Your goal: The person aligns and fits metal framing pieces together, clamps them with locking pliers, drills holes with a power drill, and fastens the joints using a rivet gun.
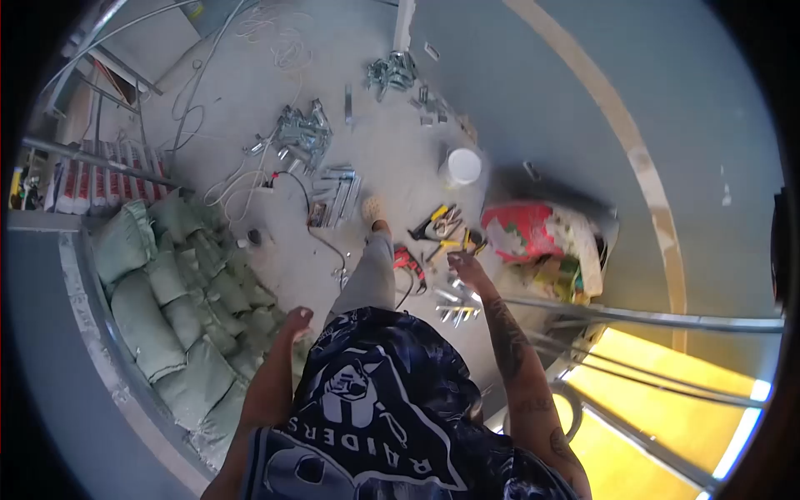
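Observation:
My left hand [300, 320] hangs at my left side, loosely curled, with nothing visible in it. My right hand [467, 271] is out on the right, fingers a little apart, and I see nothing in its grasp. Beyond it on the floor lie yellow-and-black hand tools [439, 223], partly overlapped by the hand in view. A red power tool [409, 268] rests on the floor between my foot and right hand. Short shiny metal pieces [458, 302] lie just below that hand. My foot in a tan clog [374, 210] is stretched forward.
Stacked green sacks [150, 321] fill the left side. Metal pieces lie in piles [302, 133] and rows [335, 196] ahead. Cables [237, 187] trail across the floor. A white bucket [463, 167] and a red-and-white bag [522, 231] stand right. Metal bars [667, 318] cross at lower right.

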A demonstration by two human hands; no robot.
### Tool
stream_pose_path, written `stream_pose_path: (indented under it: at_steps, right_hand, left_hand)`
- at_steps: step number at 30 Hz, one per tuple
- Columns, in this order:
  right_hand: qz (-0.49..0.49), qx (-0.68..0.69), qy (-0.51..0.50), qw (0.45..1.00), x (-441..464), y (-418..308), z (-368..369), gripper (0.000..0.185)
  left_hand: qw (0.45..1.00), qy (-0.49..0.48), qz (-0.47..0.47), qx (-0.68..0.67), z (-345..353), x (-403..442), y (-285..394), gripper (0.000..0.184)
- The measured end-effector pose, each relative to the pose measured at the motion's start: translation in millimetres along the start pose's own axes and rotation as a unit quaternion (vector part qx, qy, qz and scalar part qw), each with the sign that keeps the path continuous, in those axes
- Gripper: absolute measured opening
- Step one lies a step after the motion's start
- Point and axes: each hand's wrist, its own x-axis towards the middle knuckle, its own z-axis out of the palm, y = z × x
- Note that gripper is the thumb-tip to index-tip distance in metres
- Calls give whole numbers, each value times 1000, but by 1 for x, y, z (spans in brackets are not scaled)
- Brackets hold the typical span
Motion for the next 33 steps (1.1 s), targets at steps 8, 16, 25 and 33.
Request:
stream_pose_path:
  at_steps: [8,16,25,33]
  right_hand:
    - [18,-190,-101,976,71,-178,-170,39]
    - [90,-23,-267,959,44,-289,-278,33]
    - [-82,-61,-409,907,201,-458,-346,21]
    - [-76,-182,-508,839,348,-586,-412,21]
  left_hand:
    - [942,90,227,-232,-74,31,303,34]
    - [957,-84,200,-194,-130,-42,363,39]
    - [950,26,174,-258,-114,-129,458,12]
    - [615,97,265,-736,-35,-159,594,17]
